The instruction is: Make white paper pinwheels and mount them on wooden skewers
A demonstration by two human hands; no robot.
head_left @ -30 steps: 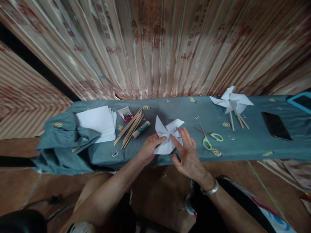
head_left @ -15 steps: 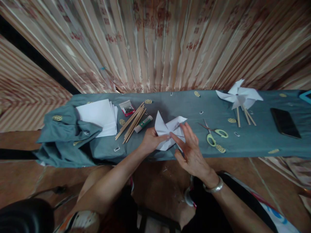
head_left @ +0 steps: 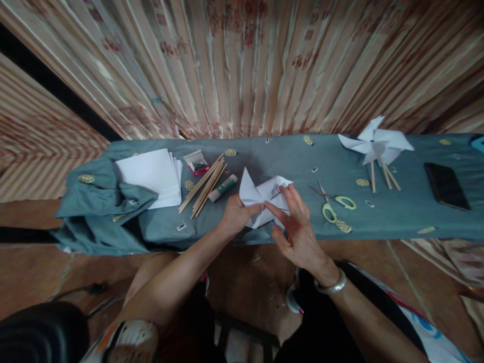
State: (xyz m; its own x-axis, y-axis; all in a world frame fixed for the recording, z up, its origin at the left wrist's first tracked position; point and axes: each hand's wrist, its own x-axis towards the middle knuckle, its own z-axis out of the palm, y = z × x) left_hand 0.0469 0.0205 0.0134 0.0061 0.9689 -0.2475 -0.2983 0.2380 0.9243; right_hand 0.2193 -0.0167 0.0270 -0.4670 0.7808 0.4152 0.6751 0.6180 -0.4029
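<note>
A white paper pinwheel (head_left: 264, 190) with folded blades is between my two hands, above the front part of the cloth-covered table. My left hand (head_left: 235, 214) grips its left side, the thumb lying across the paper toward the centre. With the index fingertip at the centre, my right hand (head_left: 297, 227) holds the right-hand blade, its other fingers bent over the paper edge. Scissors (head_left: 330, 201) with light green handles lie partly spread to the right. Left of my hands are a glue stick (head_left: 223, 188) and several wooden sticks (head_left: 206, 186).
A stack of white paper (head_left: 151, 176) lies at the left beside bunched cloth. Behind the sticks stands an opened small red box (head_left: 197, 164) of metal pieces. Finished-looking pinwheels on sticks (head_left: 376, 143) and a dark phone (head_left: 446, 185) lie at the right. A curtain (head_left: 234, 75) hangs behind the table (head_left: 397, 222).
The right blade is folded a little further inward under my right fingers. Both hands keep their hold on the pinwheel; the view has shifted slightly.
</note>
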